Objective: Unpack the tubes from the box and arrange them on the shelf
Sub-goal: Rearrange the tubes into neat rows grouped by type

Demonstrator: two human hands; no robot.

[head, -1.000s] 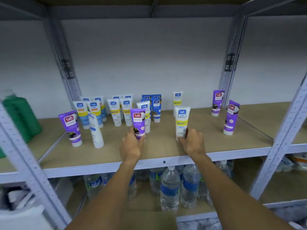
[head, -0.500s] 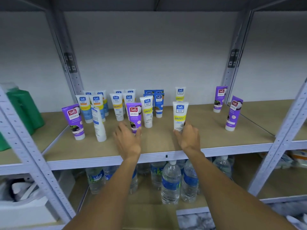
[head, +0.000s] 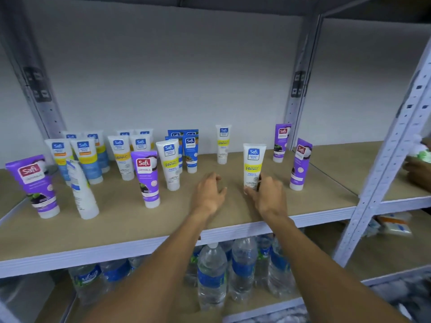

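Observation:
Several Safi tubes stand cap-down on the tan shelf board (head: 163, 226). My right hand (head: 269, 197) grips the base of a white and yellow tube (head: 253, 165), which stands upright on the board. My left hand (head: 208, 194) hovers just left of it with spread fingers, holding nothing. A purple tube (head: 145, 178) stands alone further left, apart from that hand. More white, blue and yellow tubes (head: 121, 157) crowd the back left, with blue tubes (head: 190, 152) behind. The box is out of view.
A tilted white tube (head: 81, 192) leans beside a purple tube (head: 35, 185) at far left. Two purple tubes (head: 299, 163) stand at right near a grey upright post (head: 382, 171). Water bottles (head: 212, 276) fill the shelf below. Another person's hand (head: 417, 172) shows at the right edge.
My left hand let go of the purple tube and moved right, away from it. My right hand stays at the base of the white and yellow tube.

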